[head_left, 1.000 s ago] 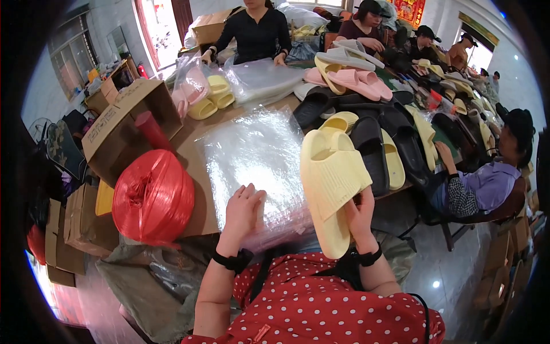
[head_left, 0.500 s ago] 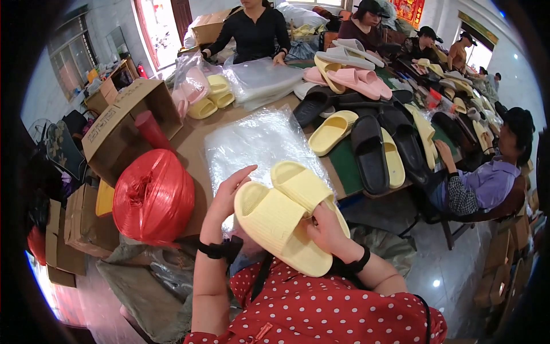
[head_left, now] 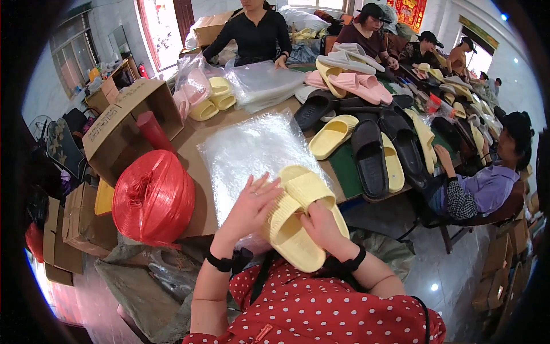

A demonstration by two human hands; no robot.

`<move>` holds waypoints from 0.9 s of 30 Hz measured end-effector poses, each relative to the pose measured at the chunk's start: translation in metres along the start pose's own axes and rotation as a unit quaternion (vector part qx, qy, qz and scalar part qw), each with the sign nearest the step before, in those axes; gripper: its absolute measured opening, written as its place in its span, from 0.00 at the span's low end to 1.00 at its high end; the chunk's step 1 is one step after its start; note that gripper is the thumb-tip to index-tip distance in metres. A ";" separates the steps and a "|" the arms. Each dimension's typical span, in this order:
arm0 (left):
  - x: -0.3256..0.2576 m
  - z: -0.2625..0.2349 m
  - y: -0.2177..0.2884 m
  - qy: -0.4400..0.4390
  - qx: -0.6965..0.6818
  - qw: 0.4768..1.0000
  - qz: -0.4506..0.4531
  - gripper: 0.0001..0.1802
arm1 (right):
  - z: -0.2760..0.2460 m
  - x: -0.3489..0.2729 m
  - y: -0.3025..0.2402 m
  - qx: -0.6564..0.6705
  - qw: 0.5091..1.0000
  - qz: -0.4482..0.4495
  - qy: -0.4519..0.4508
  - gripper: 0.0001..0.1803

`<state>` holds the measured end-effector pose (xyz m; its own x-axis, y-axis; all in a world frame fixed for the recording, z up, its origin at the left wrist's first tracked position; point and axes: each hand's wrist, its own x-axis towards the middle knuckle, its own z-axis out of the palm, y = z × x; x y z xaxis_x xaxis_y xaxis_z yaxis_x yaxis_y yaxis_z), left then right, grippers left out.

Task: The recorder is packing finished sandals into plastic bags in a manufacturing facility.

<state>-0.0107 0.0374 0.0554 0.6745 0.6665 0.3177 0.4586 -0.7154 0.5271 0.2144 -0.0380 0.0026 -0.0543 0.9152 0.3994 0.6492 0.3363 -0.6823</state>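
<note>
Here, both hands hold a pair of yellow slippers [head_left: 301, 215] over clear plastic bags [head_left: 252, 152] on the tabletop. Left hand [head_left: 249, 206] lies spread; right hand [head_left: 323, 229] pinches underneath. Slick bags beneath could slide, misaligning the pair.

My left hand [head_left: 252, 202] and my right hand [head_left: 322, 226] are close before me, and both touch the pair of slippers [head_left: 301, 215] between them. Under the slippers lies the stack of plastic bags [head_left: 252, 149] on the table [head_left: 192, 160]. Left of the bags stands the big roll of twine [head_left: 153, 198] — behind it the open carton [head_left: 123, 129]. To the right lie more slippers [head_left: 366, 152] — across the table stands a person [head_left: 252, 34].
</note>
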 end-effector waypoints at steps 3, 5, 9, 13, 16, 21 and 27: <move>-0.004 0.006 0.012 -0.004 0.004 0.999 0.044 0.23 | 0.003 0.007 -0.009 -0.009 0.999 0.011 -0.035 0.10; -0.004 0.010 0.019 0.000 -0.018 0.997 0.071 0.26 | 0.011 0.019 -0.004 -0.015 1.000 0.004 -0.015 0.10; -0.004 0.005 0.028 -0.008 -0.049 0.993 0.104 0.25 | 0.045 0.037 0.016 0.144 0.989 -0.025 0.012 0.08; -0.005 0.002 0.030 -0.014 -0.125 0.987 0.103 0.24 | 0.117 0.067 0.077 0.230 0.972 -0.046 -0.005 0.08; -0.012 -0.002 0.031 -0.024 -0.162 0.981 0.099 0.23 | 0.128 0.095 0.059 0.546 0.836 -0.036 0.038 0.09; -0.027 -0.007 0.021 -0.009 -0.139 0.987 0.084 0.23 | 0.100 0.130 0.027 -0.149 0.982 -0.071 0.091 0.12; -0.060 0.010 0.004 0.142 0.049 0.987 -0.059 0.32 | 0.078 0.081 -0.005 -0.046 0.993 -0.107 0.027 0.32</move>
<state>-0.0435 -0.0072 0.0305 0.4298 0.7690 0.4732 0.5875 -0.6362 0.5002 0.1479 0.0516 -0.0093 -0.1591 0.8109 0.5632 0.6944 0.4974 -0.5200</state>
